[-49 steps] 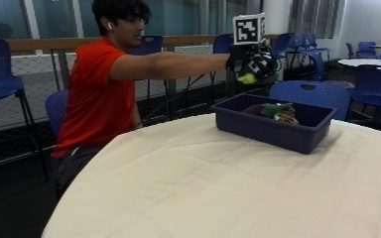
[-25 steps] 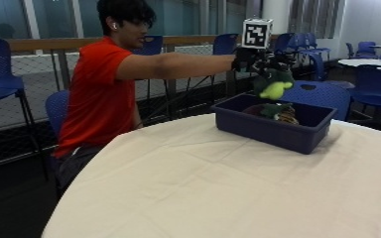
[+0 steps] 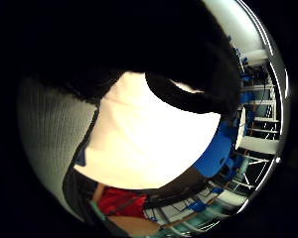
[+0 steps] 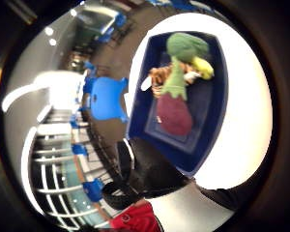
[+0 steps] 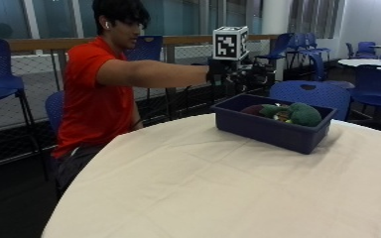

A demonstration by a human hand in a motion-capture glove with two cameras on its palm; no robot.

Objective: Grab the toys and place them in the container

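I see a large round table draped in a cream cloth (image 5: 197, 188), and I read everything off its edges. Toward its far right edge sits the dark blue rectangular plastic container (image 5: 273, 130), its long axis running roughly along that far edge.

Inside the container I make out soft toys: a green plush broccoli-like toy (image 4: 183, 48) lying over a dark red rounded plush toy (image 4: 174, 115), with an orange striped plush toy (image 4: 162, 77) and a small yellow piece (image 4: 203, 67) tucked beside them. From the outside view the green one (image 5: 296, 113) pokes just above the rim.

My gloved right hand (image 5: 233, 74) hangs above and just behind the container's far left corner, arm stretched out level from the shoulder. I see nothing in it. Its fingers look relaxed rather than curled, though the glove is dark and I judge that loosely.

The thumb-side palm view looks straight down into the container, so the toys lie below the palm and slightly toward the table's centre. I see no toy left on the cloth, so I judge the task at or near its end.
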